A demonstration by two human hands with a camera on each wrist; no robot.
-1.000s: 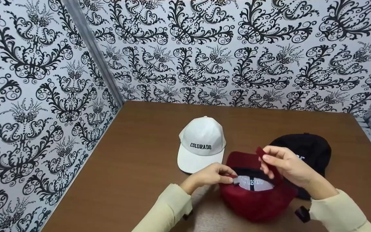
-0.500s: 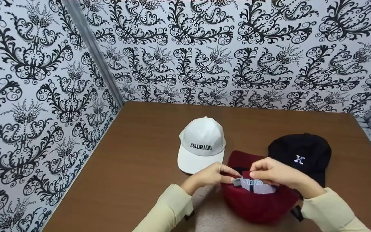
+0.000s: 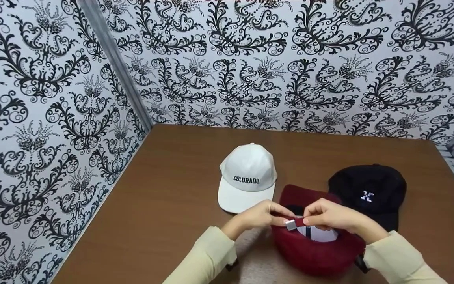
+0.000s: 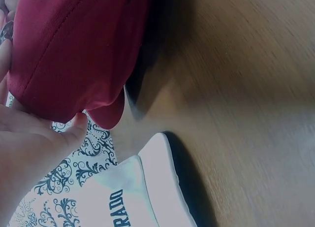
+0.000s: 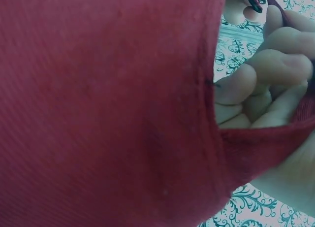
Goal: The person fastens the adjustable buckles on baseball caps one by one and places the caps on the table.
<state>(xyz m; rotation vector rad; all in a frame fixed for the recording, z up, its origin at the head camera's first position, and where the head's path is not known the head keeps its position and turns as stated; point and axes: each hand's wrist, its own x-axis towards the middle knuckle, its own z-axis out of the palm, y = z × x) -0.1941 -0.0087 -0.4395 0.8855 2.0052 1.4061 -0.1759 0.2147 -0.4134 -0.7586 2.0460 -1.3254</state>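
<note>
A dark red cap (image 3: 317, 254) lies on the table with its opening and pale inner lining upward. At its back edge, my left hand (image 3: 259, 215) pinches the cap beside a silver metal buckle (image 3: 291, 225). From the other side, my right hand (image 3: 335, 215) pinches the red strap (image 3: 300, 221) close to its end, right at the buckle. In the right wrist view the strap (image 5: 266, 147) runs across the palm, with the fingers (image 5: 285, 64) curled. Whether the strap end is inside the buckle I cannot tell. The left wrist view shows the thumb against the cap's crown (image 4: 78, 49).
A white cap (image 3: 248, 169) lettered COLORADO stands behind the left hand. Close to the right hand lies a black cap (image 3: 369, 189) with a small white emblem. The brown table (image 3: 164, 189) meets patterned walls (image 3: 250, 71) at the back and left.
My right hand has come down and left, bringing the strap end from above the cap to the buckle. The black cap's emblem has come into view. My left hand has stayed nearly still.
</note>
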